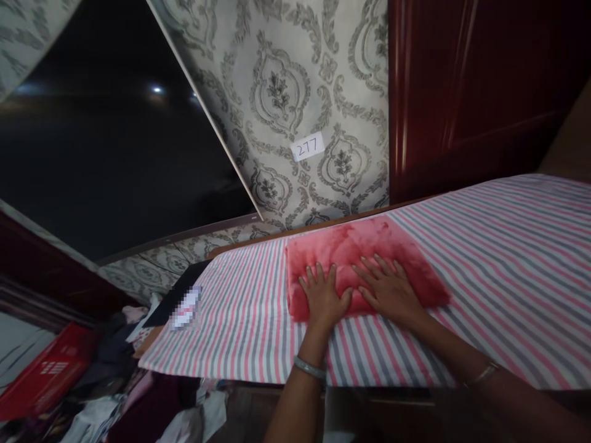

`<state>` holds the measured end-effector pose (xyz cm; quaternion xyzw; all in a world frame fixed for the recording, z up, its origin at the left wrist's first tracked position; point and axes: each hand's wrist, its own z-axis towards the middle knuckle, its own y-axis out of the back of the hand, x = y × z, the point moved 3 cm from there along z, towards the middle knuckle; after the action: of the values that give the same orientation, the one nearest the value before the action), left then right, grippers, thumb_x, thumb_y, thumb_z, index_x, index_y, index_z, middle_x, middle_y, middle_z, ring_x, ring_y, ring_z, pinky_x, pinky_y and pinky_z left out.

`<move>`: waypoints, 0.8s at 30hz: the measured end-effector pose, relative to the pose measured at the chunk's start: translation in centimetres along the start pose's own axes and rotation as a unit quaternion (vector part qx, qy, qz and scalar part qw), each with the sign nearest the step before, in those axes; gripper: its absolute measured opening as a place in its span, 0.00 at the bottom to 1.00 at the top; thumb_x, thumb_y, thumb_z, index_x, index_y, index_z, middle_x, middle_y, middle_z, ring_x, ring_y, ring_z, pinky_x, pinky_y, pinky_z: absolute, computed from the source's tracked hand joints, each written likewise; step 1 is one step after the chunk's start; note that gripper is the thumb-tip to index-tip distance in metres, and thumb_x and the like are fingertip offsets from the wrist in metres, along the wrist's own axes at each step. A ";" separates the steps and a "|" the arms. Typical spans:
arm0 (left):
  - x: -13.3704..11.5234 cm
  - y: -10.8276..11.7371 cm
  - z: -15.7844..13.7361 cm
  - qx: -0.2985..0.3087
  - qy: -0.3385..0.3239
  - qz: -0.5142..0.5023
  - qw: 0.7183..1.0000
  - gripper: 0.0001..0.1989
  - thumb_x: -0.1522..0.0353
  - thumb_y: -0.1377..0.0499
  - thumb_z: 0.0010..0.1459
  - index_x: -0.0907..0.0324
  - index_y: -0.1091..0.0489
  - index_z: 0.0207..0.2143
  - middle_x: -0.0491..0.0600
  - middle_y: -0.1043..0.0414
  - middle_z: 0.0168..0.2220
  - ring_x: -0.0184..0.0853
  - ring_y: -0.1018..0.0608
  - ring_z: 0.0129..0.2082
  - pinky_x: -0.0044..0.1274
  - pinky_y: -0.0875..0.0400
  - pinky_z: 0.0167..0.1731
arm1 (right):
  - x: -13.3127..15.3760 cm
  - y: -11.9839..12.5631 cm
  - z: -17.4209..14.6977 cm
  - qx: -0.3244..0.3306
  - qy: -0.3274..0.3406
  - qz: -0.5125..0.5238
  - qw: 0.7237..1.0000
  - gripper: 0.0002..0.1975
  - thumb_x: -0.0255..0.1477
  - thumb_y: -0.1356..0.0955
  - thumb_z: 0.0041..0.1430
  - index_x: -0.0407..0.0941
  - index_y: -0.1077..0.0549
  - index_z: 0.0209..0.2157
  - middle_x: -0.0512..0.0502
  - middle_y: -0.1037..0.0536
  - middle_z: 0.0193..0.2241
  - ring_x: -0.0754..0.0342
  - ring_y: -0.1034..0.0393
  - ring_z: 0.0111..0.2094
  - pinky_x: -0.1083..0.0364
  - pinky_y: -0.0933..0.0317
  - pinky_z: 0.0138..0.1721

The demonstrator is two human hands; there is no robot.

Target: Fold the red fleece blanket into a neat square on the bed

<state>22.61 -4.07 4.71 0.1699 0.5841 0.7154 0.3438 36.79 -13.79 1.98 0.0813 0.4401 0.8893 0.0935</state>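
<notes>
A plush coral-red piece of fabric [351,243], folded into a flat rectangle, lies on a striped pink, grey and white cloth [240,307]. My left hand [324,295] rests palm down on its left front part, fingers spread. To the right, my right hand [390,286] also presses flat on the fabric, its fingers apart and angled to the left. Neither hand grips anything. A grey bangle [309,368] circles my left wrist, and a thin metal bracelet [482,373] my right.
A large dark television screen [124,135] leans in view at the left. Behind the striped surface stands a patterned wall with a "277" label [308,146] and a dark red door panel [438,92]. Piled clothes [96,421] and a red bag-like item [50,369] lie lower left.
</notes>
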 end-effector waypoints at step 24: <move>3.4 2.6 7.3 0.074 0.063 -0.003 0.995 0.34 0.50 0.52 0.66 0.50 0.46 0.70 0.53 0.55 0.73 0.56 0.53 0.72 0.57 0.59 0.65 | -8.1 -2.0 6.8 0.101 -0.114 0.023 0.988 0.30 0.43 0.46 0.69 0.47 0.37 0.66 0.37 0.44 0.69 0.36 0.53 0.69 0.30 0.46 0.60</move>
<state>24.17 3.27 8.55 0.1473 0.6563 0.6786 0.2949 46.40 -9.31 3.92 0.2013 0.5119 0.8273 0.1141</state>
